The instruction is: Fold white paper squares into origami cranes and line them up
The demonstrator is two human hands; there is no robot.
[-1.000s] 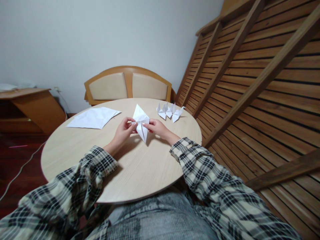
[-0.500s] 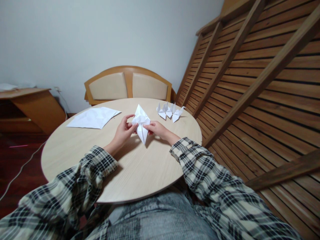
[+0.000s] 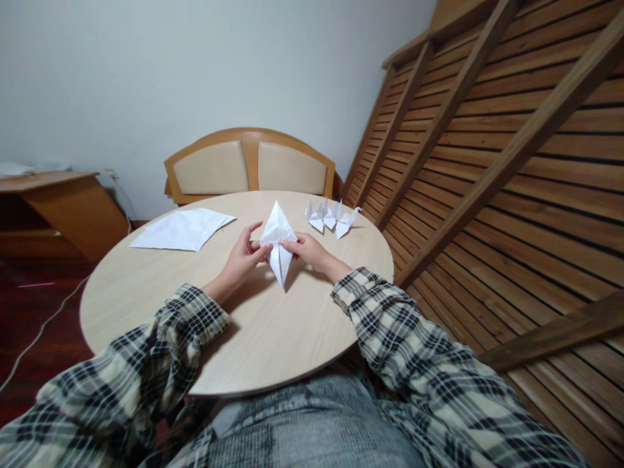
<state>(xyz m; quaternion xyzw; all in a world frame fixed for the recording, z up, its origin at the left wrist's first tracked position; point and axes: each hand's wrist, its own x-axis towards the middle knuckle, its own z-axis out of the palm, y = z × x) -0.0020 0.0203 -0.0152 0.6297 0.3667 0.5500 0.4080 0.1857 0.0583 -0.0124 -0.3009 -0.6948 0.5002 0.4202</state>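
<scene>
Shifted slightly toward three o'clock since half a second ago, the folded paper (image 3: 278, 229) now has its top tip farther over and its lower tip a little nearer six o'clock; its upper half looks flatter, while both hands keep nearly the same place. With twelve at the far edge of the one round table (image 3: 146, 305), this single white kite shape is held a little off the middle, toward one o'clock; whether it touches the tabletop I cannot tell.

At its nine o'clock side, the left hand (image 3: 242, 255) pinches the edge, thumb on the front, index finger arched, the other fingers partly hidden behind. At its three o'clock side, the right hand (image 3: 312, 251) pinches too, thumb laid on the front near the other thumb; I cannot tell how its hidden fingertips stand behind the paper.

Three paper cranes (image 3: 344, 222) stand close together between one and two o'clock on the table. Toward eleven lies one flat batch of white paper (image 3: 180, 231), its sheets too merged to count. Past twelve is one wooden backrest (image 3: 252, 162) with two cream panels. Two plaid sleeves (image 3: 160, 351) reach in from seven and five o'clock.
</scene>
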